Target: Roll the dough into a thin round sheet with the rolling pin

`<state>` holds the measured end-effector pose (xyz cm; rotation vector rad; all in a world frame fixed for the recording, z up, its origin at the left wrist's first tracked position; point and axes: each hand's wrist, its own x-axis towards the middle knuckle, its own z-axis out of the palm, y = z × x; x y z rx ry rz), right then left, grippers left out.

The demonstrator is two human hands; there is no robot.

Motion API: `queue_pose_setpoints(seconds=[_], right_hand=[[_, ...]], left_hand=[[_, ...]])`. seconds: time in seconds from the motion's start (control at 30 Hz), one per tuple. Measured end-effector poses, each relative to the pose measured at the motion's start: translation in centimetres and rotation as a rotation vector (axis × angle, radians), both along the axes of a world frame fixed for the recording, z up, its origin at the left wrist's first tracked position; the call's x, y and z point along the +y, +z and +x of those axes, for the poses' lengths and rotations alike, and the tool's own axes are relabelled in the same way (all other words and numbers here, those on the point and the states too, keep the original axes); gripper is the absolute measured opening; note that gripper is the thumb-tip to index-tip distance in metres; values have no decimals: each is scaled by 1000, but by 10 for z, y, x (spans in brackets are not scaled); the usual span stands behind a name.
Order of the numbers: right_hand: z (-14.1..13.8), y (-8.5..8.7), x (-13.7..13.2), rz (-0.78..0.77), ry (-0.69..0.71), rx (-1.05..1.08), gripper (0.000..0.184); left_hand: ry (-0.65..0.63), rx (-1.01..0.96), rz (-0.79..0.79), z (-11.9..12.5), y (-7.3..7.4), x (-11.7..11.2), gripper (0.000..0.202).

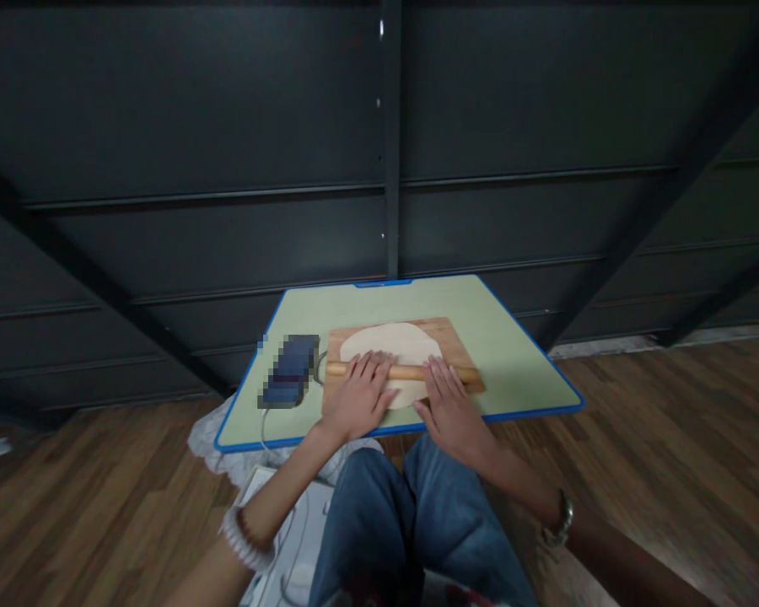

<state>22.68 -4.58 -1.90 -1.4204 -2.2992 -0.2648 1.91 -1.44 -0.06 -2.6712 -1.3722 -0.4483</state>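
A round flat sheet of pale dough point(389, 341) lies on a wooden board point(449, 333). Across it rests a wooden rolling pin point(408, 372). My left hand point(357, 394) lies flat on the pin's left part, fingers stretched out. My right hand point(449, 403) presses flat on the pin's right part, fingers also extended. Both palms rest on top of the pin rather than wrapping it.
The board sits on a low green table with a blue rim point(524, 354). A dark blurred device point(289, 371) with a cable lies left of the board. My jeans-clad knees point(411, 514) are under the table's near edge. A dark metal wall point(379, 152) stands behind; wooden floor point(670, 438) surrounds.
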Motion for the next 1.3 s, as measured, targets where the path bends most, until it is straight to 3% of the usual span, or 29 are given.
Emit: queue_pose_setpoints(seconds=[0.17,0.4,0.5,0.63,0.73,0.87,1.0,1.17,1.3], right_hand=[[14,6,73,-33,58,-52,56],[6,10,160,-143,13,-22,56],[-6,13,189,-188,60,-46,58],[-24,16,226,-392,90,-29,59],[-36,19,249,-526,96,16,65],[-45,26,265,-578,48,69,73],[-46,29,266,-548,24,39,69],[-28,24,245,-478,71,-47,58],[-1,20,220,-337,114,-123,53]], left_hand=[[139,63,-28,20,3,27,63],[543,-14,-86,42,6,68,68],[601,-45,-162,41,11,86,70],[646,-83,-292,29,17,108,72],[675,-83,-302,21,20,119,72],[688,-68,-275,17,22,123,71],[692,-28,-270,19,21,120,62],[644,-37,-276,32,13,109,61],[622,-32,-184,48,8,91,67]])
